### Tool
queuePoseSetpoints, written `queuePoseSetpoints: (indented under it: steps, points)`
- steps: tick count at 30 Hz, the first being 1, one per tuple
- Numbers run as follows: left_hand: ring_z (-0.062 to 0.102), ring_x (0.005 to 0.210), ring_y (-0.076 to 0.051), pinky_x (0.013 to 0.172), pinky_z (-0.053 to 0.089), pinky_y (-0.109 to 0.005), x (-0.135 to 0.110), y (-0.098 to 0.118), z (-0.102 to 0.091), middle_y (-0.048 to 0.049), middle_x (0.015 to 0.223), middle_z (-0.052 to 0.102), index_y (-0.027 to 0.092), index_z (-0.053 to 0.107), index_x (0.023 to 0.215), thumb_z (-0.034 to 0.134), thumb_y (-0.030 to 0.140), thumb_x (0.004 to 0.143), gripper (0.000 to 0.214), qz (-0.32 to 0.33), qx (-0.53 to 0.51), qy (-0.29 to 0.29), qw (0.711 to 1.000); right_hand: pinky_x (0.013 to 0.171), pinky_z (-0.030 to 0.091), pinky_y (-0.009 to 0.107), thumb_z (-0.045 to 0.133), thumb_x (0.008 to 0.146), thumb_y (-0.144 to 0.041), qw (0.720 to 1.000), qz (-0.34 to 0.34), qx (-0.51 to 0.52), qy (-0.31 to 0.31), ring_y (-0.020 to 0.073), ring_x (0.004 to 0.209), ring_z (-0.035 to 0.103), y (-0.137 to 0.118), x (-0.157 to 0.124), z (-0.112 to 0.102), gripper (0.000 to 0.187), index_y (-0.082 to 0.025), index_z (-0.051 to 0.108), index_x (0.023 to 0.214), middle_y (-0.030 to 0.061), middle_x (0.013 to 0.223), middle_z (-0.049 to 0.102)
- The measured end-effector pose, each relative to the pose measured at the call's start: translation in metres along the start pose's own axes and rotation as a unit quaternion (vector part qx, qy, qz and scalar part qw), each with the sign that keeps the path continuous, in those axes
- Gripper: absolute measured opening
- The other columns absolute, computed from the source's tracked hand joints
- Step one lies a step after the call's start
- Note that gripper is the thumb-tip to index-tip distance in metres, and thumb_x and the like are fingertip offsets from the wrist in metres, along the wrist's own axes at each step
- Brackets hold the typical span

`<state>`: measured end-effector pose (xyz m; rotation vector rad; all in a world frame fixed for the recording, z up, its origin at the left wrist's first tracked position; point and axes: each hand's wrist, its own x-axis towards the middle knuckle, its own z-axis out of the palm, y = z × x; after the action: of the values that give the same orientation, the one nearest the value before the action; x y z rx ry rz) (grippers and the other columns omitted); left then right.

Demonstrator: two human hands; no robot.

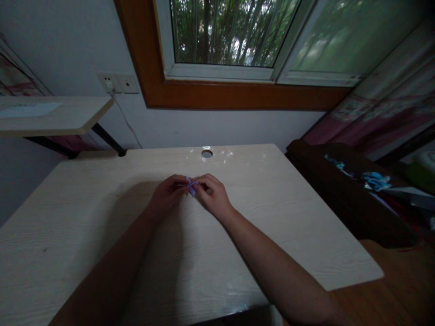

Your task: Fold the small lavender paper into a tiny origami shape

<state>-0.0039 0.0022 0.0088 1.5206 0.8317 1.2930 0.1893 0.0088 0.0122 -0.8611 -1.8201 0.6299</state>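
Both of my hands meet near the middle of a pale wooden desk point(102, 213). Between their fingertips is a small folded piece of purple paper point(191, 187). My left hand point(167, 194) pinches its left side with curled fingers. My right hand point(212, 194) pinches its right side, fingers closed over the paper. Most of the paper is hidden by my fingers. Both forearms stretch back toward the desk's near edge.
A round cable hole point(206, 153) sits at the desk's far edge under a window. A raised shelf point(50, 115) stands at the far left, with a wall socket point(117, 83) and cord beside it. A dark bag point(350, 190) lies right of the desk.
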Motion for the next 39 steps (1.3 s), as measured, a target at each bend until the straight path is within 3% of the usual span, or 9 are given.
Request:
queuePoseSetpoints:
  steps: [5,12,25,31,39]
  points:
    - [0.069,0.097,-0.02,0.09,0.057,-0.036,-0.0001,-0.0022,0.0003,-0.0075,0.104,0.071,0.017,0.068,0.097,0.08,0.028,0.075,0.027,-0.024,-0.025,-0.005,0.999,0.068,0.048,0.028,0.06,0.093,-0.028,1.0,0.001,0.003,0.002,0.016,0.077,0.061,0.0007,-0.0005,0.001,0.011,-0.022,0.069,0.092,0.0043,0.085,0.065]
    - [0.069,0.095,-0.02,0.089,0.058,-0.037,-0.0022,-0.0067,-0.0039,-0.0083,0.101,0.07,0.017,0.066,0.101,0.078,0.029,0.077,0.03,-0.033,-0.006,-0.031,0.999,0.066,0.047,0.028,0.06,0.092,-0.028,1.0,0.006,-0.003,-0.004,0.0161,0.076,0.06,0.0013,-0.0018,0.0015,0.01,-0.022,0.068,0.093,0.0041,0.084,0.064]
    - [0.071,0.087,-0.018,0.084,0.059,-0.034,-0.0005,-0.0084,-0.003,-0.0057,0.093,0.074,0.017,0.066,0.095,0.081,0.03,0.072,0.031,-0.047,0.014,0.012,0.999,0.066,0.047,0.027,0.064,0.09,-0.028,0.998,0.041,0.034,0.018,0.0146,0.073,0.058,0.0018,-0.0007,0.0037,0.009,-0.021,0.068,0.09,0.0019,0.079,0.06]
    - [0.07,0.087,-0.018,0.086,0.058,-0.033,0.0007,-0.0057,-0.0031,-0.0048,0.09,0.075,0.017,0.07,0.087,0.079,0.03,0.073,0.021,-0.033,0.053,0.04,0.997,0.068,0.05,0.028,0.067,0.088,-0.025,0.999,0.009,0.048,0.002,0.0157,0.08,0.059,0.0015,-0.0005,0.0014,0.01,-0.023,0.07,0.097,0.0045,0.091,0.062]
    - [0.071,0.082,-0.018,0.08,0.059,-0.032,0.0004,-0.0066,-0.0042,-0.0042,0.088,0.076,0.018,0.071,0.089,0.074,0.029,0.077,0.017,-0.027,0.084,0.026,0.996,0.074,0.052,0.03,0.063,0.088,-0.015,0.998,-0.061,0.012,-0.023,0.0167,0.087,0.06,0.0025,-0.0013,-0.0011,0.015,-0.025,0.071,0.096,0.0051,0.095,0.061]
